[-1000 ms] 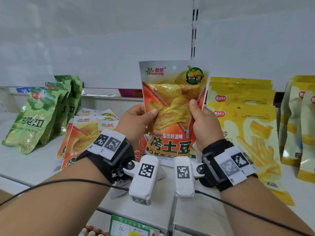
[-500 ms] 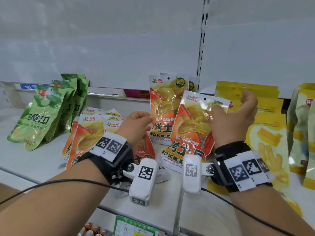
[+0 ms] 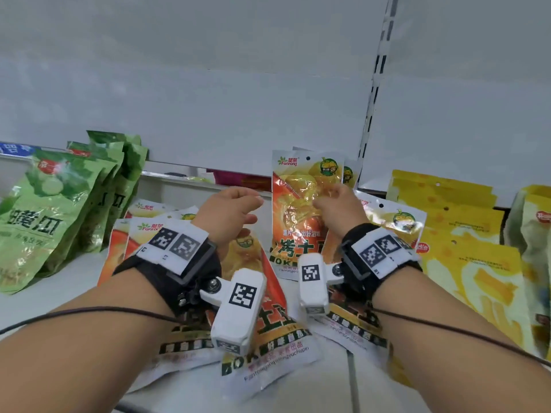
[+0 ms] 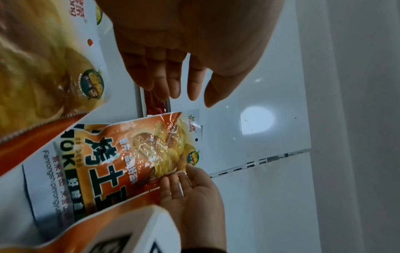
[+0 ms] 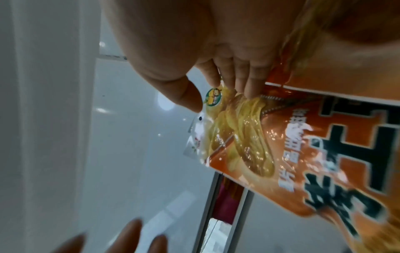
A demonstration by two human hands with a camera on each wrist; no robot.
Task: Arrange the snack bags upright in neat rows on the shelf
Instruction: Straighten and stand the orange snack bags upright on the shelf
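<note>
An orange chip bag [image 3: 295, 210] stands upright at the back of the white shelf [image 3: 59, 287], with a second one right behind it. My right hand [image 3: 337, 204] pinches its upper right edge; in the right wrist view the fingers [image 5: 244, 82] lie on the bag [image 5: 270, 145] front and the thumb sits by the top badge. My left hand [image 3: 235, 210] hovers open and empty just left of the bag, its fingers [image 4: 173, 82] straight above the bag [image 4: 138, 154]. Several more orange bags [image 3: 268, 323] lie flat under my wrists. Another orange bag [image 3: 393, 216] lies tilted beside my right wrist.
Green snack bags [image 3: 50, 210] stand in a row at the left. Yellow snack bags [image 3: 465, 234] lean in a stack at the right, with paler bags [image 3: 533, 234] at the far right edge. A slotted upright rail [image 3: 375, 84] runs up the white back panel.
My right hand has let go of the second orange bag, which now lies by my right wrist, and moved to the standing bag. My left hand stays open.
</note>
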